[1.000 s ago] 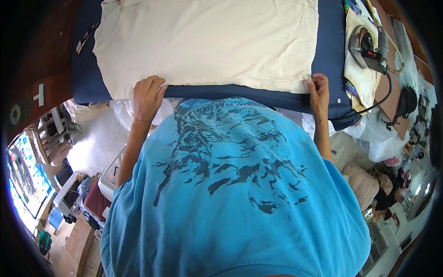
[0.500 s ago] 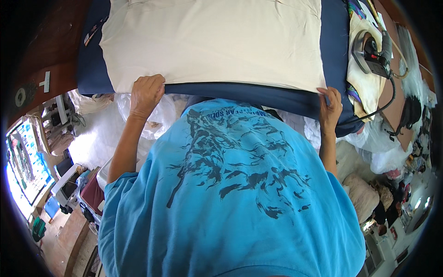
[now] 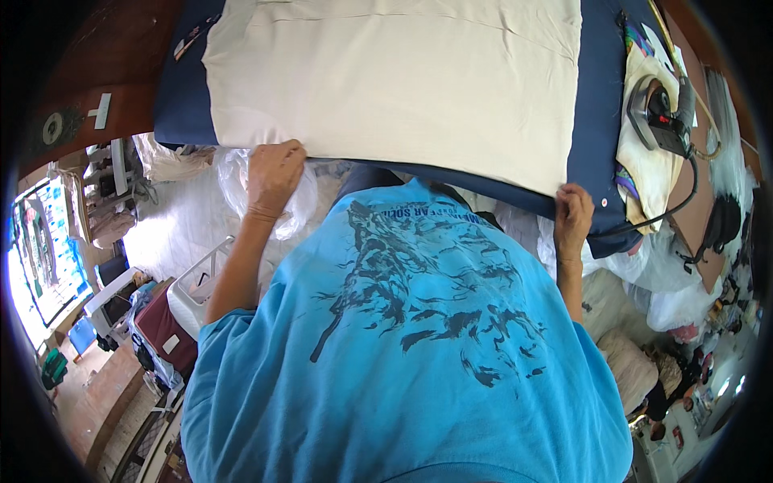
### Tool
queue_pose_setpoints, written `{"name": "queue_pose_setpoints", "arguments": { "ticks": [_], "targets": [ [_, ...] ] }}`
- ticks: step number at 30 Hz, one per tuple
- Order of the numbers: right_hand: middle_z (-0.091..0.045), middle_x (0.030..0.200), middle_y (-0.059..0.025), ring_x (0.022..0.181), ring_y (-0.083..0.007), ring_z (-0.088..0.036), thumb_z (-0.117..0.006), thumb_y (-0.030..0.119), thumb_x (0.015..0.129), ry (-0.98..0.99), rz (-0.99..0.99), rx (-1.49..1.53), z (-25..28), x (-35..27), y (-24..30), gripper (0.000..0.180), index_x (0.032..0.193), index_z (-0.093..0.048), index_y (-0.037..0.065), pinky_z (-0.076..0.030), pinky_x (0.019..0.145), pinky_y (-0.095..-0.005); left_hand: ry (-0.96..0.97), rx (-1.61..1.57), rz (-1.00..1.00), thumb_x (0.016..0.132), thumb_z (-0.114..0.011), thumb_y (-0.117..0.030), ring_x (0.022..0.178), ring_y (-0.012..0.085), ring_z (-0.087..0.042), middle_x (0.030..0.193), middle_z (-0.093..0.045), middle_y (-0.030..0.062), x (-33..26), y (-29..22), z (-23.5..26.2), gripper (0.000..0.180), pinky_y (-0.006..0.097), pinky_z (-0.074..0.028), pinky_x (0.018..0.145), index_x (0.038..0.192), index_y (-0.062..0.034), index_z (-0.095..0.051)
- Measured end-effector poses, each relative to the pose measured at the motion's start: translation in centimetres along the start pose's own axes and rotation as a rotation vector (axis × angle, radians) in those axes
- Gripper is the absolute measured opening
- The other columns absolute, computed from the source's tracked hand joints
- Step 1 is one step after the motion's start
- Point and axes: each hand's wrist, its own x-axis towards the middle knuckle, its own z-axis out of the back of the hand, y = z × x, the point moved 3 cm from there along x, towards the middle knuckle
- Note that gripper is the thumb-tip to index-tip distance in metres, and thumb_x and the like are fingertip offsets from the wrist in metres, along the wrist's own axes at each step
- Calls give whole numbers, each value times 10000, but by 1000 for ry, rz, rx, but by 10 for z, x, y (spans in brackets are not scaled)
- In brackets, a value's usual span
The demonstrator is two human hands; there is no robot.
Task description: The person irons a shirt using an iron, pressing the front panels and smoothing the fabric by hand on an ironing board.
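Both hands grip cream cloth near edge, corners apart.

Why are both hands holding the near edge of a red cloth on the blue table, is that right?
Not quite: the cloth is cream, not red, as the head view shows. Both the left hand and right hand do hold its near edge on the blue table.
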Motion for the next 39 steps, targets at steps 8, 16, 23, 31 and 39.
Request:
{"name": "queue_pose_setpoints", "arguments": {
  "ticks": [8, 16, 23, 31, 39],
  "targets": [
    [-544, 1090, -163, 1005, -322, -505, -568, 286, 813, -27, -432, 73, -20, 48, -7, 333, 998, -553, 10, -393, 859, -392, -372, 44, 814, 786, -583, -330, 1164, 297, -425, 1263, -458, 120, -21, 85, -22, 475, 442, -314, 939, 1194, -104, -494],
    [-574, 1030, -229, 942, -390, -545, -510, 342, 869, -90, -430, -341, -76, 168, -19, 402, 1094, -508, 9, -433, 786, -453, -70, 132, 1189, 859, -468, -393, 1087, 339, -499, 1152, -535, 167, 51, 190, -25, 396, 481, -401, 867, 1137, -112, -497],
    [-611, 868, -240, 795, -432, -580, -481, 309, 896, -18, -474, -326, -67, 174, -27, 317, 1035, -472, 24, -437, 650, -481, -123, 119, 1078, 898, -428, -318, 812, 359, -624, 841, -645, 178, 43, 196, -26, 252, 468, -482, 704, 947, -83, -507],
    [-615, 951, -216, 830, -364, -599, -501, 254, 886, -59, -492, -173, -54, 135, -2, 335, 1136, -462, 34, -451, 722, -409, -200, 84, 1198, 856, -479, -416, 825, 353, -622, 869, -655, 152, 32, 193, -23, 362, 428, -480, 718, 1057, -120, -533],
    [-619, 1020, -182, 913, -294, -616, -490, 63, 878, 18, -496, 14, -37, 69, 22, 215, 1073, -568, 13, -468, 782, -333, -178, 116, 1114, 869, -470, -412, 841, 328, -626, 869, -659, 139, 24, 196, -36, 343, 417, -480, 719, 1109, -173, -521]
  ]
}}
